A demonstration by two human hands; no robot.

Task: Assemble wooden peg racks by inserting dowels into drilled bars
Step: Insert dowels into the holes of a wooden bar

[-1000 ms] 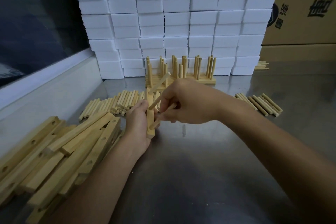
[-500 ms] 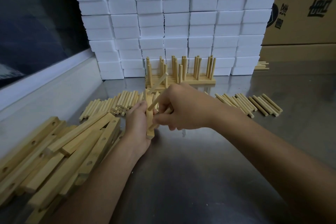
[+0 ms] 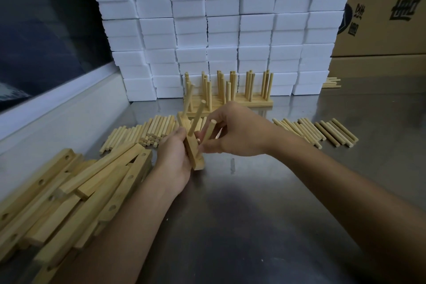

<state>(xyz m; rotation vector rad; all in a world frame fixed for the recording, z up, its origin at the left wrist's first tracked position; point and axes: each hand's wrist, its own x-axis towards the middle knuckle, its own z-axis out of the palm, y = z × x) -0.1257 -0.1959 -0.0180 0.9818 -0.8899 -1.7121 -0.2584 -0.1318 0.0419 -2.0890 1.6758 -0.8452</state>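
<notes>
My left hand [image 3: 173, 157] grips a drilled wooden bar [image 3: 193, 154], held on edge above the steel table. One dowel [image 3: 196, 117] sticks out of the bar, slanting up to the right. My right hand [image 3: 237, 132] pinches a second dowel [image 3: 208, 132] whose lower end meets the bar lower down. A heap of drilled bars [image 3: 76, 193] lies at the left. Loose dowels [image 3: 140, 132] lie behind my left hand, and more dowels [image 3: 322, 131] lie to the right.
Finished peg racks [image 3: 230, 90] stand at the back in front of a wall of white foam blocks [image 3: 221, 25]. Cardboard boxes [image 3: 387, 11] stand at the back right. A white ledge [image 3: 60, 113] runs along the left. Bare steel table [image 3: 253, 214] lies near me.
My right hand drew back to the right and uncurled a little. The dowel it pinches now shows in full at the bar. The bar has tilted slightly.
</notes>
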